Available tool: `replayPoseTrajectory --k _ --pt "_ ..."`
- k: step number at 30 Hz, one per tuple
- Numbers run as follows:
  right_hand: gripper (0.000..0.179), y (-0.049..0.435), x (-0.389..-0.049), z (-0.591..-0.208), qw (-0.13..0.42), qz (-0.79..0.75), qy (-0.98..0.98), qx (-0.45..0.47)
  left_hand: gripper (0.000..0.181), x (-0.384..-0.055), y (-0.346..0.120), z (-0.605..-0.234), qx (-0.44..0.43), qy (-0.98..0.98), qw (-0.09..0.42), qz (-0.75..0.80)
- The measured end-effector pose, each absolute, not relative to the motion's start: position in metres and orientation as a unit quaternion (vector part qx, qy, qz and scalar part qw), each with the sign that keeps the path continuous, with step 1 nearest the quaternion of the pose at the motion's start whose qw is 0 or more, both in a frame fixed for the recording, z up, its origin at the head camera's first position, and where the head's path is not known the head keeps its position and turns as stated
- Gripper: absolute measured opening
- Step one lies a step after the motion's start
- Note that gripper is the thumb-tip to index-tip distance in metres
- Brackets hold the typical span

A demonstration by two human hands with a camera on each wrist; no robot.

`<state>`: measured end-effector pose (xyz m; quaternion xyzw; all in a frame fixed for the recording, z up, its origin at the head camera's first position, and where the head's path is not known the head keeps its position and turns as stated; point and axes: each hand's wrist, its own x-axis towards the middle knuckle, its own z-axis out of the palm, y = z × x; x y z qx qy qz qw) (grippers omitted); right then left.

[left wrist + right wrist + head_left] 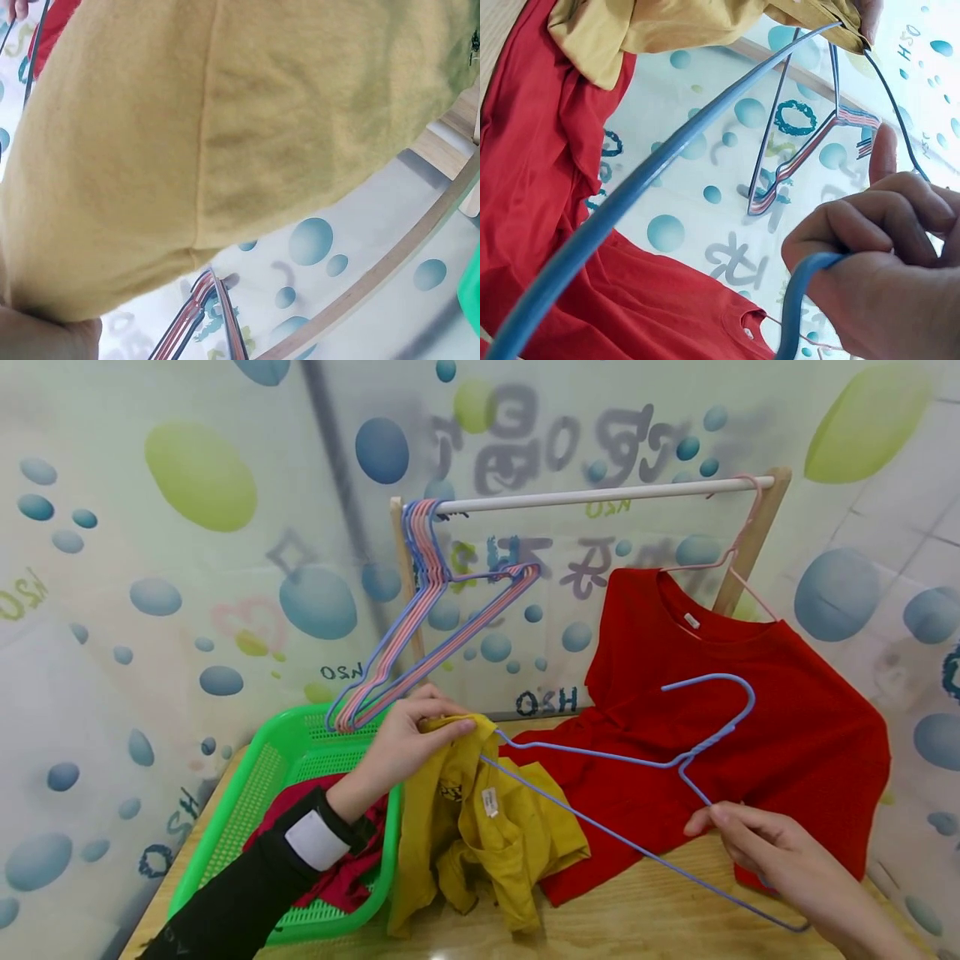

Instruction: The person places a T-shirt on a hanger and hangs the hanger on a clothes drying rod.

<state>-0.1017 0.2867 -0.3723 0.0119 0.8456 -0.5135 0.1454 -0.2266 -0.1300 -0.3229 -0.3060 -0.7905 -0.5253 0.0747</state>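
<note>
My left hand (408, 739) pinches a yellow shirt (491, 835) by its shoulder, thumb on top; the rest of the shirt hangs crumpled over the table, its neck label showing. One end of a blue hanger (592, 747) goes into the shirt's neck opening and is hidden under the cloth by the left fingers. My right hand (772, 847) grips the hanger near its other shoulder, below the hook; that end sticks out bare. In the right wrist view the fingers (855, 225) curl round the blue wire. The left wrist view is mostly yellow cloth (225, 135).
Behind stands a rack with a white rail (600, 496). Several blue and pink hangers (427, 577) hang at its left end; a red shirt (742, 710) hangs on a pink hanger (738, 547) at the right, its lower part on the table. A green basket (262, 760) holds dark red cloth (337, 893).
</note>
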Motion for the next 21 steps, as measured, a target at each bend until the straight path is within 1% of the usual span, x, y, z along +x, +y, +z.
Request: replayPoseTrajectory --k 3,7,11,21 --pt "0.041 0.284 -0.103 -0.373 0.127 -0.519 0.845 -0.006 0.019 -0.225 -0.129 -0.322 -0.317 -0.791 0.072 -0.518" --pt "0.034 0.281 -0.103 -0.376 0.088 -0.526 0.845 -0.043 0.017 -0.223 -0.128 -0.321 -0.323 -0.795 0.067 -0.509" --pt "0.031 0.279 -0.102 -0.377 0.058 -0.524 0.847 -0.065 0.016 -0.221 -0.127 -0.32 -0.336 -0.804 0.068 -0.487" --pt "0.031 0.273 -0.105 -0.374 0.019 -0.494 0.865 -0.082 0.015 -0.218 -0.123 -0.319 -0.373 -0.819 0.102 -0.424"
